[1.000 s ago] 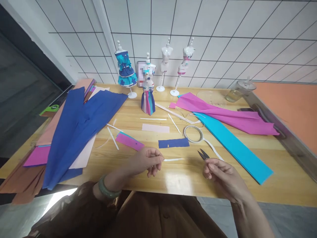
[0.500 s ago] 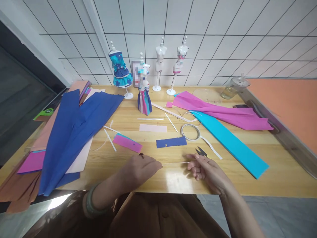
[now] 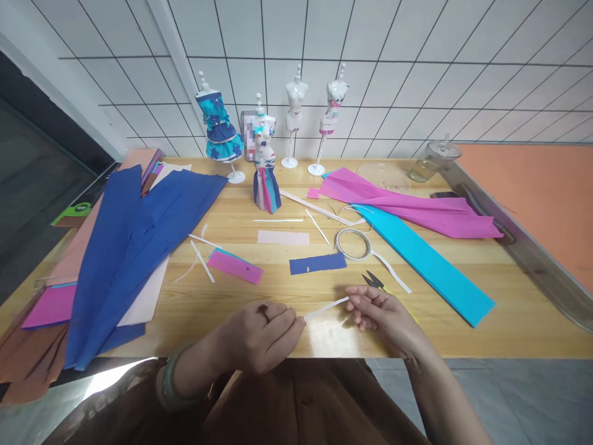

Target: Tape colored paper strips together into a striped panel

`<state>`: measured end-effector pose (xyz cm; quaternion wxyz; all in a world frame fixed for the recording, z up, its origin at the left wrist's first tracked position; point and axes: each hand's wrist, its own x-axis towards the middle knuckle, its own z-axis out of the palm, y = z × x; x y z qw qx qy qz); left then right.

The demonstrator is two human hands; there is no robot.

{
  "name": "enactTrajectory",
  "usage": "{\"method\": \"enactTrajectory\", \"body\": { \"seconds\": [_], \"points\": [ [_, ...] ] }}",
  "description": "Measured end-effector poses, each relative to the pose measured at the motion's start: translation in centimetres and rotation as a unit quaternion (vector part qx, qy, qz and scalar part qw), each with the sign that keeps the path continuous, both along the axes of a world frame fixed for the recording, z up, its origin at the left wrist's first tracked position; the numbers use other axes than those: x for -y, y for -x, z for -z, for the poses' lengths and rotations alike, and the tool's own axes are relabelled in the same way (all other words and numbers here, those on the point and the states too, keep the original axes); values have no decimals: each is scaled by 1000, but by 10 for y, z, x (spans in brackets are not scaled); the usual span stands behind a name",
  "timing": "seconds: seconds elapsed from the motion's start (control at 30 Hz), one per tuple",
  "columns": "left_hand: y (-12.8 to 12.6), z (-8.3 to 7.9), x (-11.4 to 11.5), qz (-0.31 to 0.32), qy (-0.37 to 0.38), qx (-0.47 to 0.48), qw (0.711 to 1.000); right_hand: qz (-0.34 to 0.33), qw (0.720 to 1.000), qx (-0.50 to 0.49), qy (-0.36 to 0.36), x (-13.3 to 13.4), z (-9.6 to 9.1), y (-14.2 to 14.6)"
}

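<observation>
A short white strip (image 3: 325, 307) is stretched between my two hands near the front edge of the wooden table (image 3: 509, 321). My left hand (image 3: 262, 334) pinches its left end with fingers curled; a ring sits on one finger. My right hand (image 3: 382, 315) pinches the right end and also carries small black snips (image 3: 373, 282), whose blades stick out behind the fingers. Just beyond lie a dark blue paper rectangle (image 3: 317, 263), a roll of white tape (image 3: 354, 243) and a pink paper piece (image 3: 235, 266).
Large blue sheets (image 3: 134, 241) cover the table's left side. Magenta paper (image 3: 407, 207) and a cyan strip (image 3: 426, 262) lie on the right. Several small mannequins (image 3: 265, 167) stand at the back by the tiled wall. A glass cup (image 3: 433, 162) sits far right.
My right hand moved left to the strip's free end and took hold of it. Both hands lifted the strip slightly off the table. The view shifted a little downward.
</observation>
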<state>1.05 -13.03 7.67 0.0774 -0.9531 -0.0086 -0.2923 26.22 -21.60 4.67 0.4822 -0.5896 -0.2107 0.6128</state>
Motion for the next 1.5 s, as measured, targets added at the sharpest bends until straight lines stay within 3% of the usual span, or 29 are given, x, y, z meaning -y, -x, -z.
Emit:
{"method": "enactTrajectory", "body": {
  "seconds": [0.47,0.67,0.8,1.03,1.17,1.33,1.43,1.5],
  "points": [
    [3,5,2,13,32,8,999,-55,996,64,13,-1,7,0],
    [3,7,2,2,-13,-16,1000,-65,994,71,-43,-2,8,0],
    [4,10,0,2,-9,-13,1000,-32,988,127,-81,-2,7,-3],
    [2,16,-1,11,-11,-18,1000,22,946,289,-141,4,7,-7],
    [2,19,-3,5,-3,-26,1000,51,901,398,-164,9,4,-14],
    [3,28,-7,-32,75,4,997,110,865,456,-179,13,-15,-22],
    [-2,35,-5,-96,176,34,979,113,843,485,-204,15,-27,-20],
    [-6,37,-2,-140,279,53,948,88,835,494,-226,17,-34,-16]
  ]
}}
